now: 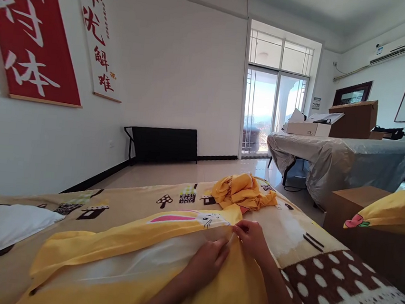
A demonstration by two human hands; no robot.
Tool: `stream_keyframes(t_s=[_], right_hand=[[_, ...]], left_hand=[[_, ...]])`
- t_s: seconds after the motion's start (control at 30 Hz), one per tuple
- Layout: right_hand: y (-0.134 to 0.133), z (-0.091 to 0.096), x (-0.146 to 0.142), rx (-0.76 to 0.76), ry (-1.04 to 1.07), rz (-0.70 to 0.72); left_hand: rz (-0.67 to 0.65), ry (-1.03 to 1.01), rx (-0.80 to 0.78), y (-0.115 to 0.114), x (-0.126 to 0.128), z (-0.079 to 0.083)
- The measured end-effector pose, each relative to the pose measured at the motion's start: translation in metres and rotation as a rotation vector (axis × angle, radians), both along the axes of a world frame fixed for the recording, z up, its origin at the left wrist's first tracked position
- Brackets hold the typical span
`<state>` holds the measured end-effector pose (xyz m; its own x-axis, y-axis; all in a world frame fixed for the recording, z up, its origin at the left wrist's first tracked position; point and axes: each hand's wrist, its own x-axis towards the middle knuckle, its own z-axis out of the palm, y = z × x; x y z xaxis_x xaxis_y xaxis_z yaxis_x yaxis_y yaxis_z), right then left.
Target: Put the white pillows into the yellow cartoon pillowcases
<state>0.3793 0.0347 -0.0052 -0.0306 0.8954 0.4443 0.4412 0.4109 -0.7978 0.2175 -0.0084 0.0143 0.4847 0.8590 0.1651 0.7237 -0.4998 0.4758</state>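
Observation:
A yellow pillowcase (108, 237) with a rabbit face and pink ears lies across the bed in front of me. Its long edge is folded back, and a whitish layer (142, 256) shows in the gap. My right hand (250, 239) pinches the pillowcase edge beside the rabbit's face. Just left of it, my left hand (208, 260) is closed with thumb and finger together on the same cloth near that edge. A thin pale strip shows between the two hands; what it is I cannot make out. Just beyond my hands sits a crumpled bundle of yellow cloth (239, 191).
The patterned blanket (305, 272) covers the bed. A white pillow (9, 229) lies at left. At right, a yellow cloth item (386, 210) with a pink print overhangs a cardboard box (340, 208). Farther back stand a plastic-covered table (345, 156) with boxes and a black folded frame (163, 144).

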Motion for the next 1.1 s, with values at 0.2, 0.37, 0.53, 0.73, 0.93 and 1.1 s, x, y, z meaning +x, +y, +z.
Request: stream_keyframes(t_s=[0.2,0.37,0.53,0.73,0.93,1.1], right_hand=[[-0.002,0.003,-0.002,0.028,-0.034,-0.100],[0.002,-0.004,-0.006,0.033,-0.089,-0.185],[0.004,-0.019,-0.015,0.000,-0.235,-0.184],[-0.003,-0.023,-0.023,0.002,-0.354,-0.226],[-0.051,-0.002,-0.064,0.288,-0.362,-0.262],[-0.119,0.026,-0.148,0.386,-0.459,0.099]], left_hand=[[-0.040,0.205,0.096,-0.020,-0.018,0.023],[-0.009,0.332,0.112,-0.043,-0.084,0.051],[0.205,0.295,0.224,-0.044,-0.196,0.051],[0.576,-0.016,0.170,-0.039,-0.306,-0.008],[0.614,-0.213,0.175,-0.045,-0.344,-0.024],[0.599,-0.217,0.149,-0.066,-0.350,-0.003]])
